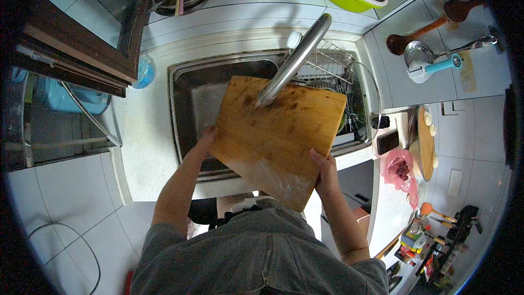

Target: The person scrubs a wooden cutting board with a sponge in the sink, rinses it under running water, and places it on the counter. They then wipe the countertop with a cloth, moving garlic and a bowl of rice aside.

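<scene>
A wooden cutting board [274, 139] is held tilted over the sink, with dark stains towards its far edge and a whitish, wet-looking patch near its close corner. My left hand [207, 141] grips its left edge. On the right edge my right hand [323, 172] has its thumb on the upper face and the other fingers mostly hidden. The metal faucet spout [294, 59] reaches over the board's far part; whether water runs is hard to tell. Beneath lies the stainless steel sink basin [196, 102], partly covered by the board.
Right of the basin stand a wire dish rack [327, 63] and a glass lid [378, 102]. Farther right are a phone [387, 143], a pink plastic bag [399, 172] and a round wooden board [427, 151] with pale dough pieces. An open dark-framed window [131, 28] juts in at left.
</scene>
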The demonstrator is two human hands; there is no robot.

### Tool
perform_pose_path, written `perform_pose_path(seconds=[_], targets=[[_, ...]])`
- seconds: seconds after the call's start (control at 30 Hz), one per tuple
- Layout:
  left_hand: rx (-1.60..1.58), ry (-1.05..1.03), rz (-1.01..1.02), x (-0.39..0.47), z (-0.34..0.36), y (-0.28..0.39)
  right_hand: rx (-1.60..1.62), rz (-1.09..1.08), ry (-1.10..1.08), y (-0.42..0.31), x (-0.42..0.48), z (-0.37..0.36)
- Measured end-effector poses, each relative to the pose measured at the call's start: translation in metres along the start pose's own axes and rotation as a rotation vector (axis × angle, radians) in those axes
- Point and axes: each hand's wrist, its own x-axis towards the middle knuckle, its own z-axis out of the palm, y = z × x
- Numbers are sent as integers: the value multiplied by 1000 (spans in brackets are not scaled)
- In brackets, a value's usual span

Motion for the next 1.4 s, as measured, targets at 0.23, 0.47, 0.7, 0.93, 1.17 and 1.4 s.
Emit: perform_pose_path(seconds=[0.23,0.47,0.7,0.93,1.17,1.4], targets=[[75,-27,-128,-33,-3,26,-70,42,38,-6,8,-28],[66,273,-132,-130,-35,98,46,109,-178,4,24,-42],[37,513,-22,-200,-44,132,33,239,-275,30,63,-36],[-55,743,55,-237,-52,115,-122,198,-248,48,109,-11],[-245,809,230,-198,-45,77,-364,-55,-247,8,147,14],[-352,775,344,-140,-2,87,-403,-291,-243,-41,146,23]])
